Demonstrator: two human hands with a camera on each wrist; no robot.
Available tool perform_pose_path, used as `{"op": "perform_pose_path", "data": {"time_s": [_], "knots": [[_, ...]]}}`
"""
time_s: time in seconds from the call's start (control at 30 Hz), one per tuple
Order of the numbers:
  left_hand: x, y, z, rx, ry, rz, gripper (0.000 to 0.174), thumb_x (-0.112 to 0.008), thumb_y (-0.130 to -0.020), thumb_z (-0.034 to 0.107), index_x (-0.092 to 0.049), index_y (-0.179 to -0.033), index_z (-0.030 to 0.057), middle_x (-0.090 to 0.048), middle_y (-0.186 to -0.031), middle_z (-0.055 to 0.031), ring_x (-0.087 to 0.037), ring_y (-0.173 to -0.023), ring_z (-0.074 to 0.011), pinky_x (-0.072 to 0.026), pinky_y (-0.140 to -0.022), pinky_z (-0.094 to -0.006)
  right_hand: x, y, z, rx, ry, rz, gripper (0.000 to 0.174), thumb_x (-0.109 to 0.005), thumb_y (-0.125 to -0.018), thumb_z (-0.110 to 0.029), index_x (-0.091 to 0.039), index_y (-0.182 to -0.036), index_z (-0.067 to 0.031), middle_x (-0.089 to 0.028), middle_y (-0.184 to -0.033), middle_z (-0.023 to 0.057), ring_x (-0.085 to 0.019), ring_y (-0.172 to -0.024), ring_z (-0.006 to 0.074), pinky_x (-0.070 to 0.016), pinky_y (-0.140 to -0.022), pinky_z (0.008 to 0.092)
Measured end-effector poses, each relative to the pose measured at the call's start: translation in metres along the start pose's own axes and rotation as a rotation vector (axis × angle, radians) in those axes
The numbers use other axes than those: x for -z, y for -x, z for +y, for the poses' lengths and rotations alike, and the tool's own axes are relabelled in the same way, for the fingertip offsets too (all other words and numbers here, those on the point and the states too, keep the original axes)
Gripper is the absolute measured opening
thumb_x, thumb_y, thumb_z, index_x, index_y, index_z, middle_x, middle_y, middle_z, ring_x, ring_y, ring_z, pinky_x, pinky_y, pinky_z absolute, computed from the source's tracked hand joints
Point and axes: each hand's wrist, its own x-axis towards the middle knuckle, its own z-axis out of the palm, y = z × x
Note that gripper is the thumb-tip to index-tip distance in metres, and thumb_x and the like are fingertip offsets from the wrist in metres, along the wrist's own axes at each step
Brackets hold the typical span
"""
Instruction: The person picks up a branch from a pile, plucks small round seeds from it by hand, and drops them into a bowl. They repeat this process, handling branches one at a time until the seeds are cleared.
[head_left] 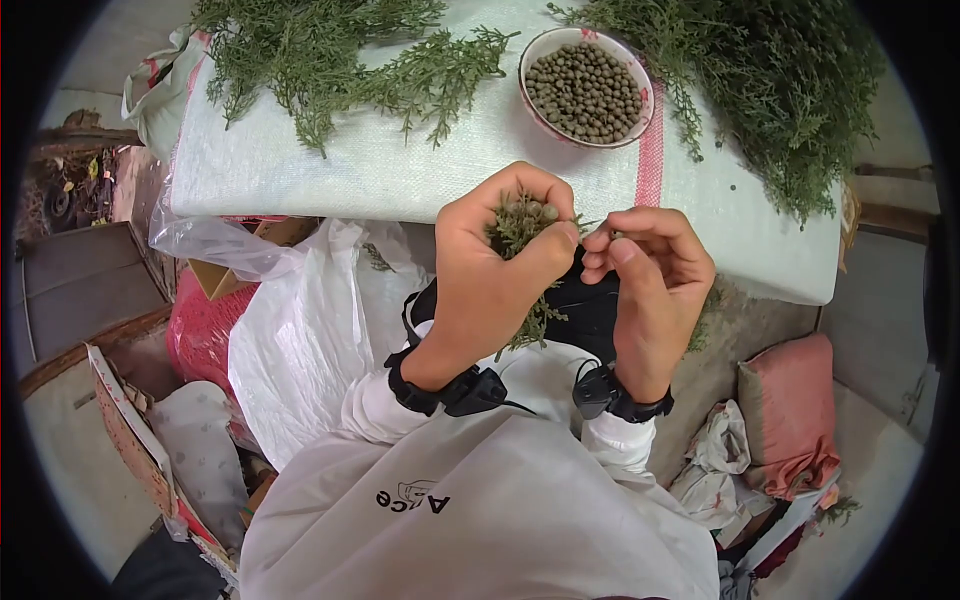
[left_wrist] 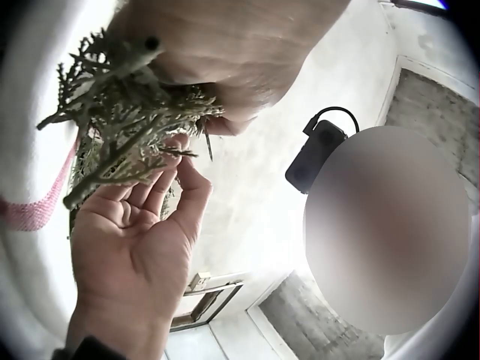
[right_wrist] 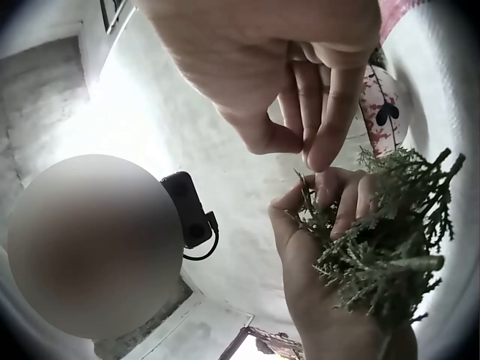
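Note:
My left hand [head_left: 500, 265] grips a bunch of green cypress sprigs [head_left: 515, 225], its thumb laid across them. Round brownish cones show among the foliage at the top, and cut stems stick out of the bunch [left_wrist: 112, 150] in the left wrist view. Close beside the left thumb, my right hand [head_left: 660, 285] has thumb and forefinger brought together on a small round cone [head_left: 615, 235], mostly hidden by the fingertips. A bowl [head_left: 527, 100] with a pink-marked rim, holding many loose round cones [head_left: 585, 95], stands on the white woven sack surface beyond both hands.
Leafy cypress branches [head_left: 330, 70] lie left of the bowl, and a larger pile [head_left: 785, 90] lies to its right. Below the white surface [head_left: 280, 170], clear plastic sheeting [head_left: 310, 330] hangs at the left. A reddish sack [head_left: 790, 410] stands at the right.

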Motion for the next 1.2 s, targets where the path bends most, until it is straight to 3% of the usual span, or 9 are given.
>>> {"op": "perform_pose_path", "data": {"time_s": [0.13,0.43,0.7,0.8,1.2], "knots": [[-0.008,0.003,0.007,0.028,0.06,-0.042,0.006,-0.059,-0.082,-0.005,-0.056,-0.087,-0.003,-0.06,-0.075,-0.0001,-0.055,-0.067,-0.002,-0.0464,-0.059,-0.0194,0.003,0.0,0.001,-0.014,-0.158,-0.073,0.018,-0.064,-0.087,0.002,-0.065,-0.105,0.0081,-0.07,-0.089,0.0151,-0.068,-0.075,0.0159,-0.0578,-0.069,0.0271],[-0.006,0.005,0.005,-0.127,-0.105,-0.047,0.01,-0.063,-0.081,-0.007,-0.056,-0.086,-0.0032,-0.061,-0.076,-0.0016,-0.058,-0.07,-0.0035,-0.0494,-0.061,-0.0201,0.001,0.004,0.0,-0.077,-0.234,-0.062,0.02,-0.066,-0.086,0.004,-0.066,-0.105,0.008,-0.069,-0.09,0.0143,-0.068,-0.077,0.017,-0.0581,-0.069,0.0278],[-0.001,0.005,0.003,-0.195,-0.146,-0.065,0.01,-0.062,-0.081,-0.009,-0.056,-0.086,-0.0033,-0.061,-0.074,-0.0016,-0.059,-0.068,-0.0038,-0.0502,-0.06,-0.0196,0.0,0.005,0.003,0.012,-0.134,-0.09,0.019,-0.068,-0.084,0.005,-0.069,-0.103,0.0055,-0.066,-0.097,0.0124,-0.065,-0.078,0.0147,-0.056,-0.067,0.025],[-0.007,0.008,0.008,-0.096,-0.112,-0.037,0.009,-0.06,-0.085,0.003,-0.053,-0.089,-0.0011,-0.056,-0.073,0.0011,-0.046,-0.061,0.0002,-0.0364,-0.054,-0.0163,-0.002,0.006,0.0,-0.012,-0.109,-0.082,0.02,-0.068,-0.084,0.007,-0.069,-0.103,0.0053,-0.066,-0.097,0.0122,-0.064,-0.077,0.0132,-0.0548,-0.066,0.0233],[0.001,0.004,0.006,-0.172,-0.206,-0.02,0.005,-0.059,-0.084,-0.001,-0.056,-0.087,-0.0005,-0.053,-0.071,0.0041,-0.042,-0.058,0.0011,-0.0323,-0.051,-0.0166,-0.013,0.007,0.001,-0.019,0.07,0.01,0.019,-0.066,-0.085,0.002,-0.067,-0.104,0.0058,-0.065,-0.087,0.0079,-0.059,-0.069,0.0115,-0.0475,-0.058,0.0236]]}}
